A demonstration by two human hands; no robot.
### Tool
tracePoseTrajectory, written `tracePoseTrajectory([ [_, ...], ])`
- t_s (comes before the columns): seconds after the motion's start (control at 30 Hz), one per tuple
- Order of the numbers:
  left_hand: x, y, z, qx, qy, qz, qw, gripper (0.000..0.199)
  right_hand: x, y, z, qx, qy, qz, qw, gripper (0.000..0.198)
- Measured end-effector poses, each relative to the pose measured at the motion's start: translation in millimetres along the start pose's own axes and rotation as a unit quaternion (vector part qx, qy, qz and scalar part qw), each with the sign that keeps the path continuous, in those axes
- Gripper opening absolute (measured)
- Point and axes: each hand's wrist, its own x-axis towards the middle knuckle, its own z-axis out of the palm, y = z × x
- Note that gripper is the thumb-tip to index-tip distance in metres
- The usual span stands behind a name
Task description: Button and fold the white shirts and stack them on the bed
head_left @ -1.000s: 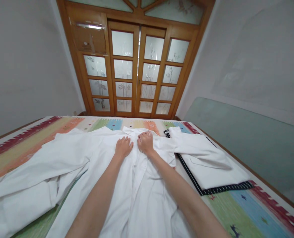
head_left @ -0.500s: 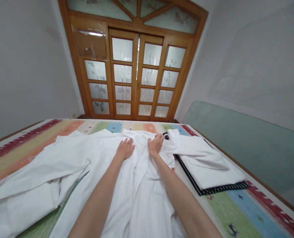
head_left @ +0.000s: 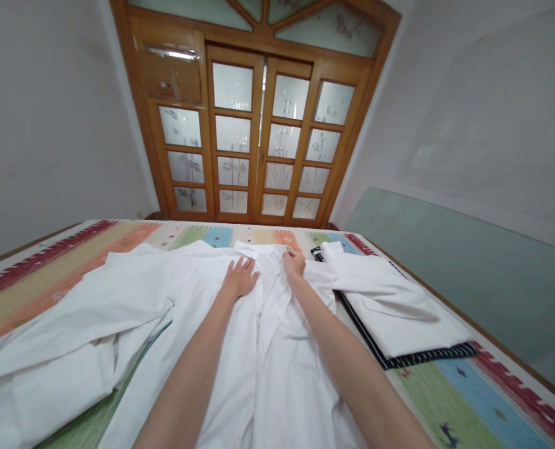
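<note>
A white shirt point(head_left: 231, 349) lies spread over the bed, its collar toward the far edge and one sleeve stretched out to the left. My left hand point(head_left: 241, 278) rests flat on the shirt just left of the collar, fingers spread. At the right side of the collar, my right hand point(head_left: 294, 262) has its fingers closed on the shirt's edge in a pinch. Beside it on the right, folded white cloth point(head_left: 390, 305) lies on top of a black-and-white striped cloth point(head_left: 427, 357); part of the shirt's right side seems to overlap them.
A patterned bedspread point(head_left: 450, 399) with coloured stripes covers the bed. A pale green headboard-like panel point(head_left: 446, 255) runs along the right side by the wall. Beyond the far edge stand wooden doors point(head_left: 259, 162) with frosted glass panes.
My right hand has gone from lying open on the shirt to pinching its collar edge. My left hand stays nearly in place, flat on the cloth. The view has shifted slightly.
</note>
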Motion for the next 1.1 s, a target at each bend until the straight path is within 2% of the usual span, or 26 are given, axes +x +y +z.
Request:
tracePoseTrajectory([
  [0.1,0,1,-1,0.003,-0.009,-0.006,1.0,0.058,-8,-17,2,0.061,-0.014,0.023,0.998,0.037],
  [0.2,-1,1,-2,0.005,-0.009,-0.005,1.0,0.059,-20,-29,5,0.069,-0.073,-0.039,0.994,0.033],
  [0.33,0,1,-2,0.005,-0.007,-0.003,1.0,0.058,-27,-33,13,-0.015,-0.163,-0.101,0.981,0.035],
  [0.5,0,2,-2,0.002,-0.012,-0.01,1.0,0.058,-15,-31,25,-0.096,-0.202,-0.167,0.96,0.029],
  [0.6,-1,2,-3,-0.007,-0.01,-0.013,1.0,0.055,-7,-25,30,-0.048,-0.18,-0.134,0.973,0.029],
  [0.7,0,2,-4,-0.019,0.01,-0.016,1.0,0.05,-4,-15,34,0.042,-0.056,-0.061,0.996,0.024],
  [0.77,1,2,-4,-0.028,0.038,-0.01,0.999,0.047,-3,-10,36,0.113,0.028,-0.027,0.993,0.03],
  [0.8,1,2,-4,-0.035,0.053,-0.005,0.998,0.045,-3,-8,36,0.148,0.044,-0.015,0.988,0.034],
  [0.83,1,2,-4,-0.044,0.067,0.003,0.997,0.043,-3,-7,37,0.178,0.041,-0.006,0.983,0.035],
  [0.97,4,1,0,-0.102,0.11,0.028,0.988,0.047,-2,-10,34,0.232,-0.037,0.015,0.972,0.034],
  [1.03,7,1,3,-0.17,0.126,0.032,0.977,0.054,-2,-12,32,0.23,-0.054,0.034,0.971,0.037],
  [1.1,11,0,6,-0.267,0.134,0.031,0.954,0.057,-3,-12,31,0.231,-0.061,0.054,0.969,0.033],
])
